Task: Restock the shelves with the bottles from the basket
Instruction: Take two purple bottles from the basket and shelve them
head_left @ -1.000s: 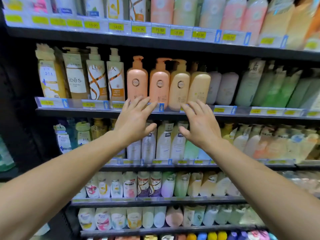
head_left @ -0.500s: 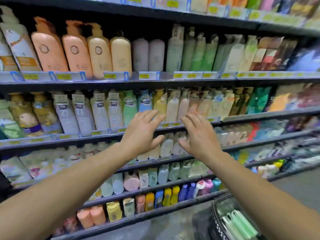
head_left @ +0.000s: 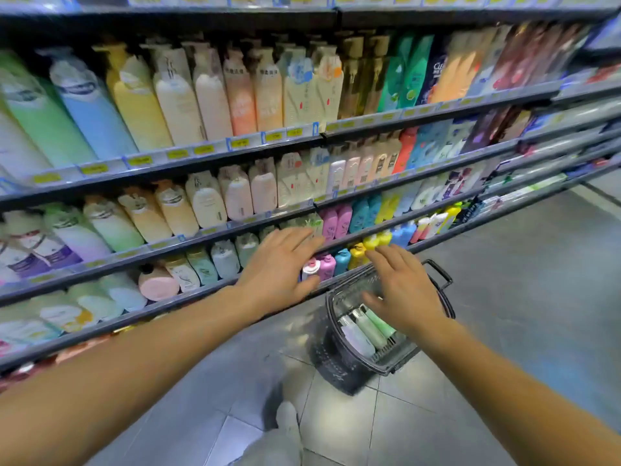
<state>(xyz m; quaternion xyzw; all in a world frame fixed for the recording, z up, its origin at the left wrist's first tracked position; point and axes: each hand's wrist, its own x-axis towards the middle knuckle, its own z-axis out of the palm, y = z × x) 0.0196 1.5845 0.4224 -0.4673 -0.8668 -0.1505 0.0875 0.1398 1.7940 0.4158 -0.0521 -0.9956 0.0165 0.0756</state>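
A black wire shopping basket (head_left: 386, 358) on the grey tiled floor (head_left: 504, 297) holds three pale plastic bottles (head_left: 368, 327) (white to mint green), lying side by side. Both hands, left hand (head_left: 280, 267) and right hand (head_left: 403, 290), hover with fingers spread, holding nothing, before the stocked shelves (head_left: 235, 153).

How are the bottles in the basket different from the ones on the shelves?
The bottles in the basket lie on their sides; the shelf bottles stand upright. The basket holds only a few, pale green and whitish; the shelves hold long rows in many colours. Neither the left hand nor the right hand holds any.
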